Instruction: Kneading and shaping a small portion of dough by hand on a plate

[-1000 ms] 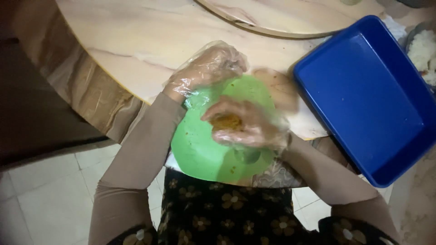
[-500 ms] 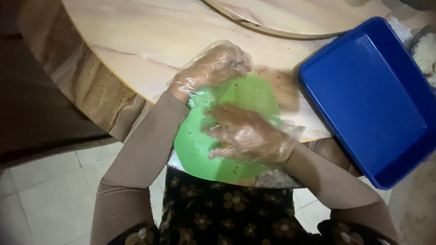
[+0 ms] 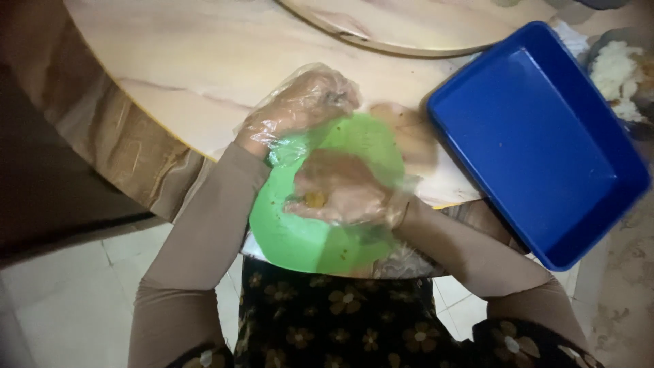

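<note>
A person in loose clear plastic gloves works over a round green plate (image 3: 306, 238) that juts past the edge of a pale marble-patterned counter (image 3: 204, 61), above the lap of a dark flowered garment.

The left hand (image 3: 300, 109) sits at the plate's far rim, its fingers (image 3: 334, 95) curled down over the edge, gripping the plate through the glove.

The right hand (image 3: 340, 191) lies over the middle of the plate, blurred. A small yellowish-brown lump of food (image 3: 315, 199) shows at it, touching the glove; the blur hides whether those fingers are closed on the lump or only pressed flat against it. Small dark smears mark the plate's near right part.

Just to the right of the plate, a rectangular blue plastic tray (image 3: 613, 204) stands on the counter at a slant, one corner overhanging the edge; only its bare blue floor shows. Beyond the tray's far right corner, a dark bowl (image 3: 603, 41) holds white cooked rice (image 3: 616, 68), partly cut off by the frame. The rim of a round wooden turntable (image 3: 409, 27) lies farther back on the counter. Pale floor tiles show below.
</note>
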